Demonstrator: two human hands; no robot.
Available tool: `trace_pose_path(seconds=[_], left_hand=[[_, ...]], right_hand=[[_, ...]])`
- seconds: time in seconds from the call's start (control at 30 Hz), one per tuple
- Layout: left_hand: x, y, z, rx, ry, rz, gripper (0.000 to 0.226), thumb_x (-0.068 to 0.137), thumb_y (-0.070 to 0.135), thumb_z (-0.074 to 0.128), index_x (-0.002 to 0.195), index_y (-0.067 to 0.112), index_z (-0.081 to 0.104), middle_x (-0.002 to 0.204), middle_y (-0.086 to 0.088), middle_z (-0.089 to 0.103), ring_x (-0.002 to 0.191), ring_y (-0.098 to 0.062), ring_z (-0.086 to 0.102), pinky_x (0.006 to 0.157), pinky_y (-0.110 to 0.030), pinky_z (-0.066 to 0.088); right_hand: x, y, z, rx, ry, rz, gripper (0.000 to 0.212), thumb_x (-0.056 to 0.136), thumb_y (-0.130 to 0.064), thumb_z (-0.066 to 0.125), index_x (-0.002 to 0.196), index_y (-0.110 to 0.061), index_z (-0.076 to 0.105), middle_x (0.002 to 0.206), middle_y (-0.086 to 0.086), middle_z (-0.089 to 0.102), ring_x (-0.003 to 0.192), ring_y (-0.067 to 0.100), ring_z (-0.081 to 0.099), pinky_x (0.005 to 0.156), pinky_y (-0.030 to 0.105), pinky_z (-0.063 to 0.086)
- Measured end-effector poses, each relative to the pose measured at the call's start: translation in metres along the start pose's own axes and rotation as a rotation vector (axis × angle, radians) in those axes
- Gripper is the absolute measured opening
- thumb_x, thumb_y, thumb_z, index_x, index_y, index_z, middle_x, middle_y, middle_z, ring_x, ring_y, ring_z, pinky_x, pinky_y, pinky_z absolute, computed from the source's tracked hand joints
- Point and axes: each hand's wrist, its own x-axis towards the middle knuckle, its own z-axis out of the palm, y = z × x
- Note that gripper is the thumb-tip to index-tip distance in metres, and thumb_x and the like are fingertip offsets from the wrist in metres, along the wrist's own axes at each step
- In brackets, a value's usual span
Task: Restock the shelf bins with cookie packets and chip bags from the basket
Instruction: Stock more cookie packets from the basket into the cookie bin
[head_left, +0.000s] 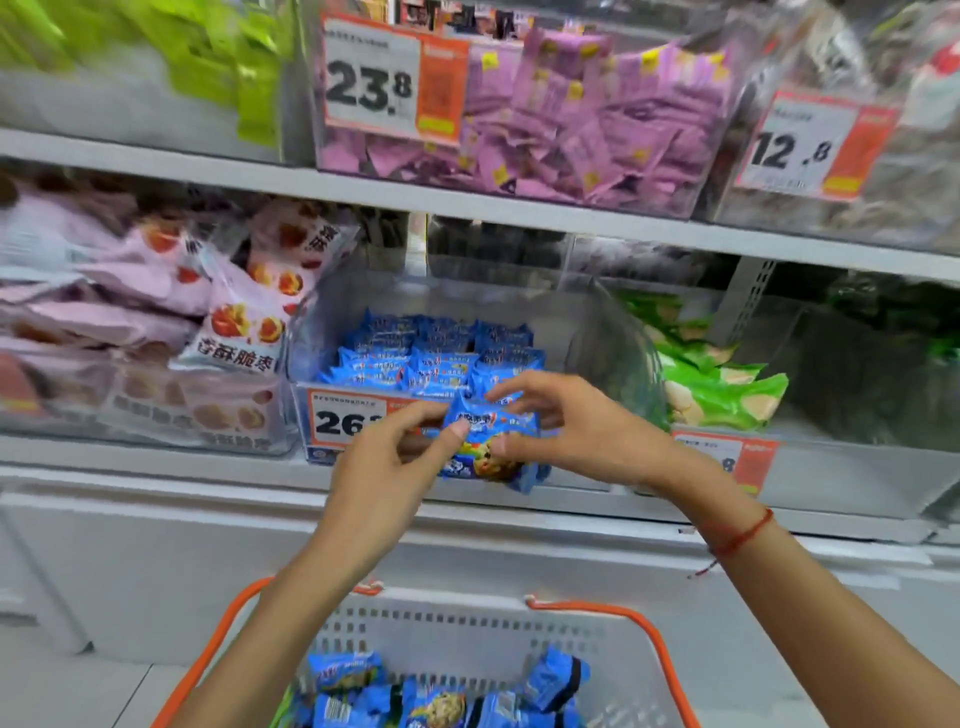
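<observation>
Both hands hold a small stack of blue cookie packets (488, 441) just in front of a clear shelf bin (613, 332). My left hand (395, 457) pinches the stack's left edge with thumb and fingers. My right hand (566, 426) grips its right side, thumb below and fingers spread over the top. Inside the bin lie several rows of the same blue packets (431, 358). Below, a white basket (467, 629) with orange handles holds more blue cookie packets (436, 696).
The bin to the left holds pink snack bags (244, 322); the bin to the right holds green bags (711, 374). The upper shelf carries a bin of purple packets (582, 119) with price tags. A white shelf ledge (260, 478) runs below the bins.
</observation>
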Motion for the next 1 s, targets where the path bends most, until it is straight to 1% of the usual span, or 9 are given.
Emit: trace_pose_path(seconds=[0.1,0.2,0.37,0.5,0.6,0.7,0.8,0.9,1.0], left_hand=[[0.014,0.010,-0.001,0.088,0.048,0.043,0.012,0.085,0.044,0.066,0.077,0.054,0.064,0.079,0.024,0.069,0.074,0.002,0.065,0.073,-0.029,0.053],[0.022,0.016,0.000,0.103,0.013,0.068,0.005,0.087,0.041,0.064,0.089,0.045,0.066,0.087,0.026,0.069,0.082,-0.001,0.066,0.077,-0.033,0.054],[0.033,0.011,-0.002,0.161,-0.003,0.090,0.019,0.088,0.045,0.061,0.104,0.037,0.069,0.093,0.023,0.069,0.086,-0.001,0.064,0.077,-0.041,0.054],[0.048,0.006,-0.018,0.423,0.117,0.163,0.023,0.092,0.040,0.056,0.112,0.033,0.066,0.108,0.022,0.065,0.103,-0.001,0.055,0.087,-0.027,0.046],[0.058,-0.002,-0.039,0.631,0.192,0.223,0.021,0.094,0.032,0.056,0.113,0.031,0.065,0.112,0.020,0.062,0.109,-0.007,0.051,0.082,-0.028,0.042],[0.064,-0.012,-0.045,0.719,0.143,0.206,0.022,0.093,0.031,0.055,0.114,0.031,0.064,0.114,0.018,0.062,0.110,-0.010,0.051,0.080,-0.032,0.044],[0.066,-0.023,-0.041,0.803,0.074,0.153,0.028,0.097,0.038,0.044,0.116,0.031,0.063,0.119,0.015,0.062,0.110,-0.012,0.054,0.084,-0.032,0.041],[0.066,-0.025,-0.038,0.914,0.064,0.151,0.040,0.098,0.043,0.031,0.115,0.031,0.065,0.118,0.011,0.065,0.107,-0.014,0.057,0.084,-0.031,0.038],[0.074,-0.017,-0.040,0.870,0.006,0.082,0.029,0.098,0.037,0.042,0.121,0.034,0.059,0.126,0.015,0.058,0.117,-0.011,0.050,0.081,-0.030,0.040]], right_hand=[[-0.001,-0.004,-0.009,-0.138,0.193,-0.086,0.035,0.076,-0.035,0.078,0.108,-0.028,0.066,0.104,-0.012,0.067,0.096,0.000,0.058,0.091,0.024,0.045],[-0.002,-0.003,-0.014,-0.146,0.234,-0.138,0.034,0.077,-0.032,0.078,0.109,-0.027,0.068,0.101,-0.014,0.069,0.093,-0.004,0.058,0.087,0.020,0.045],[0.008,0.000,-0.013,-0.138,0.288,-0.150,0.034,0.073,-0.034,0.081,0.105,-0.030,0.068,0.095,-0.009,0.069,0.091,0.004,0.061,0.086,0.032,0.050],[0.034,-0.005,-0.011,-0.004,0.296,-0.139,0.031,0.072,-0.024,0.082,0.100,-0.026,0.068,0.089,-0.014,0.068,0.087,0.001,0.063,0.080,0.020,0.049],[0.058,-0.005,-0.012,0.139,0.294,-0.071,0.024,0.075,-0.021,0.080,0.095,-0.026,0.067,0.088,-0.012,0.070,0.082,0.001,0.065,0.073,0.020,0.051],[0.076,0.000,-0.015,0.277,0.304,0.008,0.022,0.076,-0.016,0.078,0.095,-0.019,0.068,0.091,-0.003,0.071,0.081,0.003,0.065,0.068,0.014,0.051],[0.087,0.009,-0.016,0.330,0.324,0.098,0.024,0.076,-0.012,0.078,0.098,-0.014,0.067,0.096,0.007,0.070,0.086,0.012,0.065,0.068,0.021,0.056],[0.096,0.021,-0.029,0.224,0.391,0.115,0.024,0.074,-0.014,0.080,0.093,-0.018,0.066,0.091,0.000,0.069,0.085,0.012,0.064,0.069,0.019,0.053],[0.105,0.036,-0.053,0.040,0.474,0.131,0.027,0.072,-0.018,0.082,0.092,-0.019,0.065,0.086,-0.004,0.066,0.084,0.011,0.061,0.081,0.028,0.052]])
